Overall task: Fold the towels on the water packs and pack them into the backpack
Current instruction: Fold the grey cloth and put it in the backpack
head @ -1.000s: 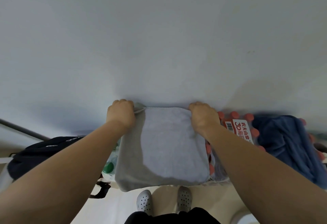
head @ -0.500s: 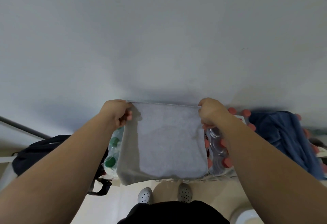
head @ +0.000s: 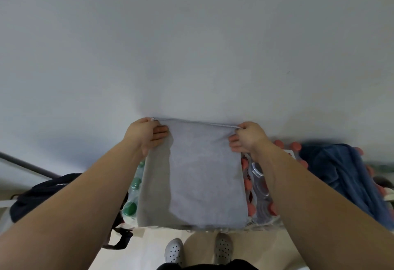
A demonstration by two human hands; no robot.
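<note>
A grey towel [head: 200, 173] is stretched in front of me over the water packs. My left hand [head: 145, 135] pinches its far left corner and my right hand [head: 247, 137] pinches its far right corner, lifting the far edge off the packs. Its near edge lies at the packs' front. A green-capped water pack [head: 132, 197] shows at the towel's left and a red-capped pack [head: 260, 193] at its right. A dark blue towel [head: 345, 176] lies crumpled on the packs further right. The dark backpack [head: 40, 195] sits at the left, partly behind my left arm.
A plain white wall [head: 191, 45] rises right behind the packs. A grey rail [head: 25, 165] runs along the left. Beige floor [head: 149, 248] and my two white perforated shoes [head: 174, 250] show below the packs' front edge.
Both hands went from resting on the towel's far edge to pinching its far corners, spread slightly apart and raised that edge up off the packs.
</note>
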